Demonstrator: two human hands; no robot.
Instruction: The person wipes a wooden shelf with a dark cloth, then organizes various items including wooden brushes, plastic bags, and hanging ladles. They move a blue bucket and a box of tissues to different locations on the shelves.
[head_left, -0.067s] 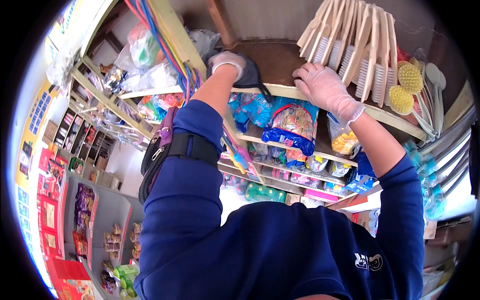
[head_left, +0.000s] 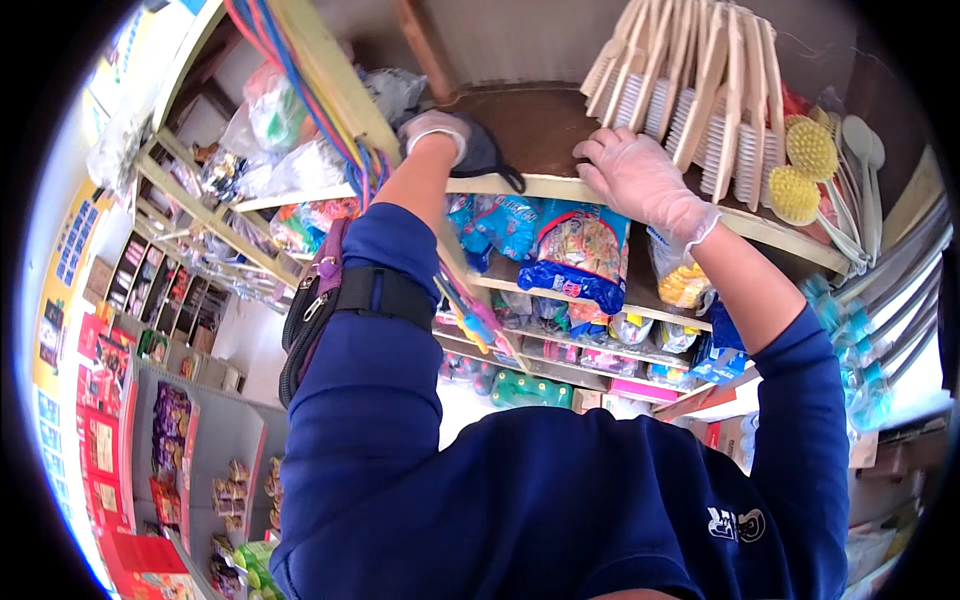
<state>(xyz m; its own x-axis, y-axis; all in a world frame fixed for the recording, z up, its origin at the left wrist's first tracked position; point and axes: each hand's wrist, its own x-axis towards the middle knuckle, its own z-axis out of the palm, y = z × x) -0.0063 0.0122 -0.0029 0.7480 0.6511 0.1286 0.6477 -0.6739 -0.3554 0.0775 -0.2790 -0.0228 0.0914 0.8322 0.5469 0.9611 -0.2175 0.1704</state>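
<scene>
Left hand [head_left: 437, 126] was on the dark cloth [head_left: 484, 152] — grip hidden, couldn't tell | cloth lay shelf-left, strap [head_left: 514, 181] at front edge | right hand [head_left: 638, 178] spread loosely, holding nothing — brown shelf [head_left: 537, 125] stretched between

Wooden-handled scrub brushes [head_left: 705, 90] are clustering on the upper shelf [head_left: 530, 120]. Right hand [head_left: 640, 180], clear-gloved, is resting on the shelf's front edge, just left of the brushes. Left hand [head_left: 437, 128], also gloved, is touching dark cloth [head_left: 487, 152], farther left of the brushes. Round yellow scrubbers [head_left: 811, 149] are sitting just right of the brushes.
</scene>
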